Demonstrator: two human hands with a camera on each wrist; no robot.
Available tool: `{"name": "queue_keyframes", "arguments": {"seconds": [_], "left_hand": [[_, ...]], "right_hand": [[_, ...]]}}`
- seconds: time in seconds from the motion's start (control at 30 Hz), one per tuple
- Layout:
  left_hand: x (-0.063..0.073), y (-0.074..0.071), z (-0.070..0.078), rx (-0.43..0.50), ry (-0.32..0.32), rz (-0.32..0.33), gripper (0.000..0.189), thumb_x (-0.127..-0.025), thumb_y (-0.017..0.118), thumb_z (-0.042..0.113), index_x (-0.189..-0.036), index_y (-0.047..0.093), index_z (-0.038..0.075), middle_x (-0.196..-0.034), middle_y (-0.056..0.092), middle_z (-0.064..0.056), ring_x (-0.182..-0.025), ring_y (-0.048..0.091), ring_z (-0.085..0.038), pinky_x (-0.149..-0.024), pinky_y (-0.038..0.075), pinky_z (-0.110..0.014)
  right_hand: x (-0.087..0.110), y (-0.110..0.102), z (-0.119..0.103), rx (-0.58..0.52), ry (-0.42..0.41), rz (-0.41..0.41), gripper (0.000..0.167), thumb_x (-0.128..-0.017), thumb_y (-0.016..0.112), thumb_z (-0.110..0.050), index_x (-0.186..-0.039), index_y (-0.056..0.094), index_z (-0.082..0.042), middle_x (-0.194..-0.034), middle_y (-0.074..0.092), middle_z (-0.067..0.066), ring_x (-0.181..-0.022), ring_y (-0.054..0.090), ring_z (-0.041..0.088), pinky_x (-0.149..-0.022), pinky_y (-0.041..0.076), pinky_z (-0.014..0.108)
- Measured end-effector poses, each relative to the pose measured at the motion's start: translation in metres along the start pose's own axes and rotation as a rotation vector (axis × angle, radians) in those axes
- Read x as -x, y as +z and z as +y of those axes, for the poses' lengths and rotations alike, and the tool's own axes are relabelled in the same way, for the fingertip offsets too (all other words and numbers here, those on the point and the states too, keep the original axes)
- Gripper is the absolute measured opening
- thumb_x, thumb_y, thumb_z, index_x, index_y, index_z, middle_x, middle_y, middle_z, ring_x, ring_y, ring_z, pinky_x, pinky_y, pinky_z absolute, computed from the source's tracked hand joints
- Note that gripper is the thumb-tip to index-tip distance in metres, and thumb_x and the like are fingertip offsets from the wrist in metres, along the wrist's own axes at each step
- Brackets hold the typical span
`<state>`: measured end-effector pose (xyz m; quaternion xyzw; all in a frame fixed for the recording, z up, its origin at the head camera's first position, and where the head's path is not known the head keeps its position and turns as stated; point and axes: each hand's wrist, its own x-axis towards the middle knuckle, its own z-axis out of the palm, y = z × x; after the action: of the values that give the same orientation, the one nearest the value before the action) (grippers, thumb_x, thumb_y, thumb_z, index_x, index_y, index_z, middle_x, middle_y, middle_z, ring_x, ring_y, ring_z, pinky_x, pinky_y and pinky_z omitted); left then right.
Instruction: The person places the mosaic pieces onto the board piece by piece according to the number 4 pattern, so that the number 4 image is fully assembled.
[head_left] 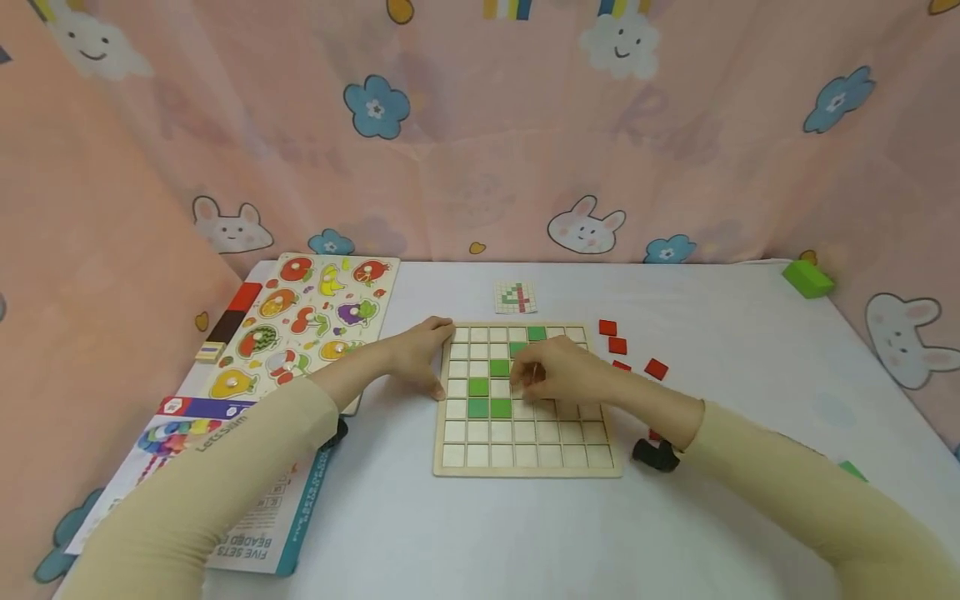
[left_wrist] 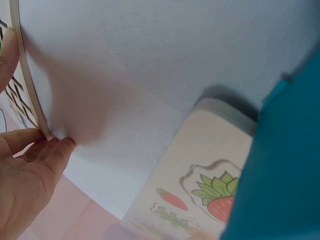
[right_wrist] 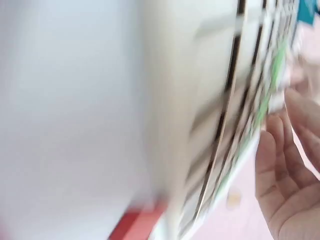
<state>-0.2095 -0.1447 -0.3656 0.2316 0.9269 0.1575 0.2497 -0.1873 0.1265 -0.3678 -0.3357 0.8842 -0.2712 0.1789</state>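
Note:
A square wooden grid board [head_left: 525,477] lies on the white table, with several green tiles [head_left: 478,387] forming a diagonal and a short row in its cells. My left hand [head_left: 416,354] rests at its upper left, the thumb on the left edge and the fingertips at the corner. In the left wrist view these fingers [left_wrist: 59,155] touch the wooden rim. Over the middle of the board is my right hand [head_left: 562,371], its fingers bent down towards the cells beside the green tiles. I cannot tell whether a tile is between its fingertips.
Several red tiles [head_left: 617,346] lie right of the board. A small pattern card [head_left: 515,297] sits behind it. To the left are a fruit puzzle board [head_left: 307,321], coloured blocks [head_left: 227,326] and a box [head_left: 300,533]. A green block [head_left: 807,279] stands back right.

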Motion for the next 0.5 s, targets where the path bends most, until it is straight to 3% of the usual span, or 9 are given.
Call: {"name": "queue_keyframes", "arguments": {"seconds": [0.17,0.33,0.5], "left_hand": [[-0.001,0.0,0.002,-0.009,0.0,-0.002,0.109,-0.073,0.088,0.028,-0.154,0.022,-0.003,-0.165,0.012,-0.024,-0.153,0.018,-0.041,-0.126,0.024,-0.048],[-0.002,-0.001,0.003,-0.011,-0.011,-0.006,0.11,-0.073,0.088,0.028,-0.155,0.021,-0.003,-0.165,0.012,-0.023,-0.153,0.018,-0.04,-0.127,0.024,-0.047],[-0.001,-0.002,0.003,-0.016,-0.014,-0.003,0.111,-0.073,0.088,0.028,-0.155,0.021,-0.005,-0.165,0.012,-0.024,-0.153,0.018,-0.041,-0.126,0.023,-0.048]], "right_hand": [[0.053,-0.043,0.047,0.008,0.112,0.054,0.012,-0.084,0.076,-0.016,-0.095,0.071,-0.017,-0.087,0.069,-0.005,-0.083,0.06,0.013,-0.072,0.054,0.023],[0.129,-0.083,0.098,0.019,0.292,0.013,0.014,-0.084,0.077,-0.022,-0.095,0.069,-0.016,-0.086,0.065,-0.003,-0.082,0.058,0.01,-0.067,0.053,0.02],[0.202,-0.107,0.154,-0.067,0.254,-0.118,0.007,-0.089,0.069,-0.013,-0.093,0.064,-0.011,-0.08,0.059,-0.008,-0.074,0.053,0.006,-0.059,0.044,0.02]]}}
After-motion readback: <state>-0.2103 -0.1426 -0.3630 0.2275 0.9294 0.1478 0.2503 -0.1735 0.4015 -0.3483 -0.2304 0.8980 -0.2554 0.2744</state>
